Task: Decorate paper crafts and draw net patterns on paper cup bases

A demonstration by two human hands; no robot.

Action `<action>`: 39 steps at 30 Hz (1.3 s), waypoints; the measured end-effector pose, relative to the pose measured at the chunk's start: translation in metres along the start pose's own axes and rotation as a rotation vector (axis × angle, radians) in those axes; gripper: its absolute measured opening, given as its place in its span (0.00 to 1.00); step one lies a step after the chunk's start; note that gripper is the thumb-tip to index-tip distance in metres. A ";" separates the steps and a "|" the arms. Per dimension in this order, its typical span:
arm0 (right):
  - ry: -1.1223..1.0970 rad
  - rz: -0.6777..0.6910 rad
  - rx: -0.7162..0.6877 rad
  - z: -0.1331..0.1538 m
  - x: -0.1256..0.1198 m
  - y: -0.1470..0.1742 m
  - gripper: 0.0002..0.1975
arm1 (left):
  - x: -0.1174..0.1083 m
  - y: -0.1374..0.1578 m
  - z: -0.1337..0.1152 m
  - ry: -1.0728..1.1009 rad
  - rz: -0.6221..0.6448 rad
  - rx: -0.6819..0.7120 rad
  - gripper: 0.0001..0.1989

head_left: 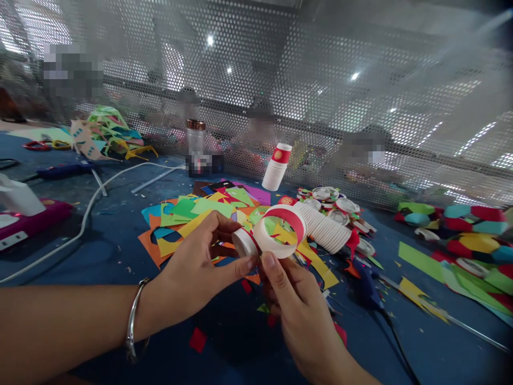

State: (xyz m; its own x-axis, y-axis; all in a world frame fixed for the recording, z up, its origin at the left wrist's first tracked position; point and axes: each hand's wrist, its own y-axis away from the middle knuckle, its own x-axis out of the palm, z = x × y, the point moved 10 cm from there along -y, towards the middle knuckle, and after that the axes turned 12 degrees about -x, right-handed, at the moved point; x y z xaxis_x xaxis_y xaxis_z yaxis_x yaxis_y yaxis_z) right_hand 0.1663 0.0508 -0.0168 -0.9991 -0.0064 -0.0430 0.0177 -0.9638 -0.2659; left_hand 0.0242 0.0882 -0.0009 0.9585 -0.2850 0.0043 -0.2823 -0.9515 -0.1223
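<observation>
My left hand [200, 262] is closed on a short white paper cup bottom [245, 244], with the thumb below and the fingers above it. In my right hand [298, 305] is a white and red paper ring [273, 245] that looks cut from a paper cup, gripped at its lower edge. The two pieces are side by side and very close; whether they touch is hard to tell. Behind them spreads a pile of coloured paper scraps [188, 211]. A stack of paper cups [326, 227] lies tilted just beyond the ring.
Another cup stack [275, 174] stands farther back, near a perforated metal screen [240, 69]. Cut cup bottoms [339, 216] are heaped at right. A blue glue gun [366, 283] trails its cord at right; a power strip [44, 222] and white cable [90, 206] lie left.
</observation>
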 end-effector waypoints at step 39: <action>0.333 0.100 -0.155 0.015 -0.001 -0.006 0.24 | 0.007 -0.003 -0.004 0.138 0.075 -0.038 0.16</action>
State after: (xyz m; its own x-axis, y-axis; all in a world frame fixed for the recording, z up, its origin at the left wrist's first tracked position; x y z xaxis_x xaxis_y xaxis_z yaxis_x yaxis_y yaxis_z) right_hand 0.1663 0.0523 -0.0010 -0.9249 0.0129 -0.3800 0.1460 -0.9107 -0.3863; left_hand 0.0313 0.0884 0.0031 0.9211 -0.3657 0.1334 -0.3563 -0.9301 -0.0893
